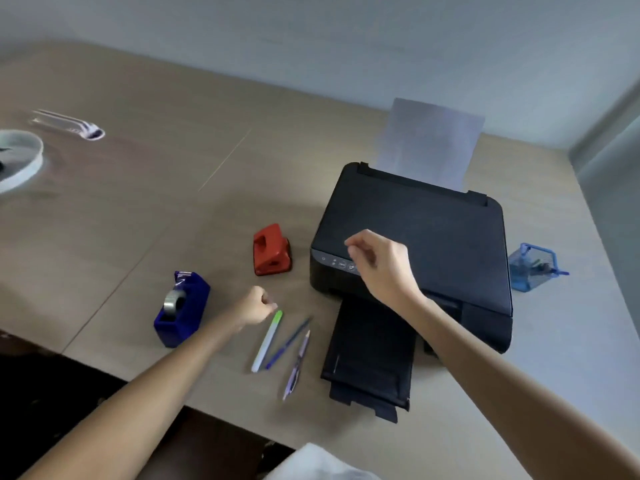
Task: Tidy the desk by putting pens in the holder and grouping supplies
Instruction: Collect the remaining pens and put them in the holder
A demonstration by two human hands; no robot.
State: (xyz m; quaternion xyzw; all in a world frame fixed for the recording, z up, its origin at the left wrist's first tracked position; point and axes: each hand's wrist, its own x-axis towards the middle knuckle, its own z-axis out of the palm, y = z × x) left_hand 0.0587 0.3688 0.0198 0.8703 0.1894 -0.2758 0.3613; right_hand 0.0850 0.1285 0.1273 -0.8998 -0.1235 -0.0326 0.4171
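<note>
Pens first, honestly: the left hand [257,306] is curled nearly closed with nothing held, and the green-tipped pen [267,341] lies just past its fingertips. That pen should be pinched mid-barrel, then carried to the blue mesh holder [531,268], well beyond the empty, loosely curled right hand [379,263].

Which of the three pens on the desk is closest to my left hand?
The white pen with the green tip: its tip lies just by the left hand; the blue and lilac pens lie farther right.
</note>
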